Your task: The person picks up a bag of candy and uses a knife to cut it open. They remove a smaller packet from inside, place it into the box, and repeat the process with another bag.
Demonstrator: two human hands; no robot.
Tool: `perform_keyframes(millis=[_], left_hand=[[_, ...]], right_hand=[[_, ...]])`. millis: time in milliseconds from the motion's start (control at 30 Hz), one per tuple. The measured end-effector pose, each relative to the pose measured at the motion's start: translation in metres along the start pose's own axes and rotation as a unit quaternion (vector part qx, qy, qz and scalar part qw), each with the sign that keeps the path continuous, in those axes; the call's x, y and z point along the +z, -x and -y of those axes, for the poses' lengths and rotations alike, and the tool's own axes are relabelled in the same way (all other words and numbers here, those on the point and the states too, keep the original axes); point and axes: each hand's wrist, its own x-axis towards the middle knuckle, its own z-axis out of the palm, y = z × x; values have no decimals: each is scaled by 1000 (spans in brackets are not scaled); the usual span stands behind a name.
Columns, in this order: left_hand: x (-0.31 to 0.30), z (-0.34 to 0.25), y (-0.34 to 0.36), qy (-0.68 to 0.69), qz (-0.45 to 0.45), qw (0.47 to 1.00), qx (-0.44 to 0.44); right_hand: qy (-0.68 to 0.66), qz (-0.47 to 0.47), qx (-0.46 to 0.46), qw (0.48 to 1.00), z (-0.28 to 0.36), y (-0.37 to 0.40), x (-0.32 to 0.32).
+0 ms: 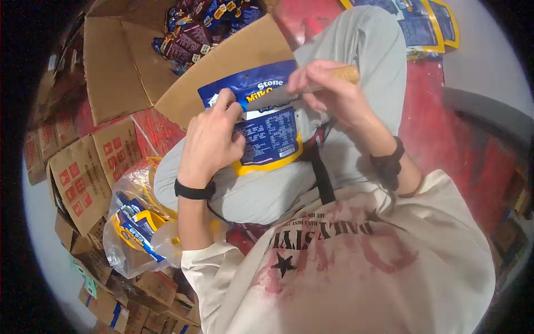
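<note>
A blue and yellow pouch [270,136] with "Stone Milk" lettering lies across the person's lap. My left hand [214,139] rests on its left side, with fingers bent over the pouch's edge. Above the pouch's right part, my right hand [328,89] is closed round a tool with a wooden handle [347,73]. The tool's flat grey blade [272,99] lies across the printed front, pointing toward my left hand. Whether the blade is in the pouch or only on it cannot be made out.
An open cardboard box [119,61] with many small dark wrapped packets [206,30] stands at the upper left. A clear plastic bag [130,245] holding similar pouches is at the lower left, near flattened cartons [78,183]. More pouches [417,28] lie at the upper right.
</note>
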Motion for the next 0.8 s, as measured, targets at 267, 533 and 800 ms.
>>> perform_keyframes(millis=[267, 533, 800], left_hand=[[-3, 4, 8, 85, -35, 996, -10], [0, 6, 9, 103, -48, 994, -11], [3, 9, 8, 140, -16, 990, 20]], right_hand=[[-5, 48, 32, 998, -8, 0, 6], [-14, 82, 60, 995, -10, -29, 1], [41, 135, 104, 985, -7, -52, 20]])
